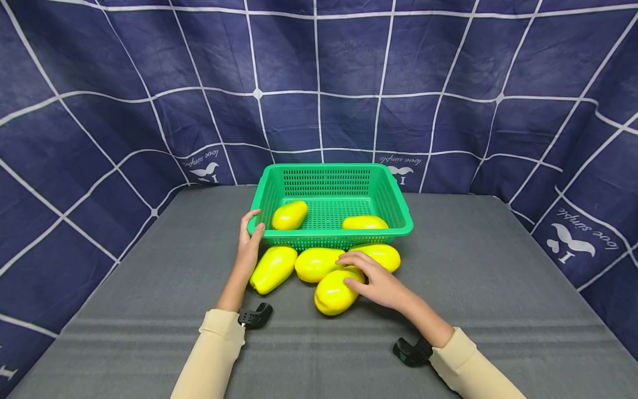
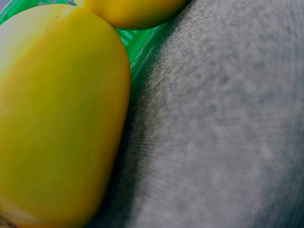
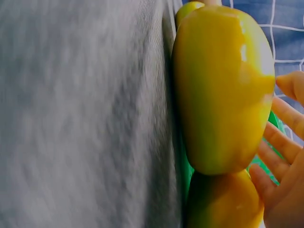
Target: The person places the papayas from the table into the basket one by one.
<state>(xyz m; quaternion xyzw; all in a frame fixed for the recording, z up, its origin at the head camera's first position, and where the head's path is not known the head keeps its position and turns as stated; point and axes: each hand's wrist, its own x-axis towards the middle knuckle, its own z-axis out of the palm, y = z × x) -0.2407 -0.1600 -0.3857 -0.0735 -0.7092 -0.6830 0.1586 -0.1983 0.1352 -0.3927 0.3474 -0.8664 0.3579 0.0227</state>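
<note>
In the head view my left hand (image 1: 247,246) holds the front left corner of a green plastic basket (image 1: 329,235), thumb at the front rim and fingers along the side. My right hand (image 1: 377,281) is over a yellow papaya (image 1: 335,293), its fingers spread around the fruit's right side. The right wrist view shows these loosely extended fingers (image 3: 280,137) right beside the big papaya (image 3: 223,90). Between basket and hands lie three more papayas: a left one (image 1: 274,269) by my left wrist, a middle one (image 1: 319,264), and a right one (image 1: 381,256) partly behind my right hand.
Inside the basket, one papaya (image 1: 290,215) lies at the left and another (image 1: 365,222) at the front right. Grey cloth (image 1: 473,266) covers the table. A blue curtain (image 1: 349,66) with a white grid hangs behind the basket and along both sides.
</note>
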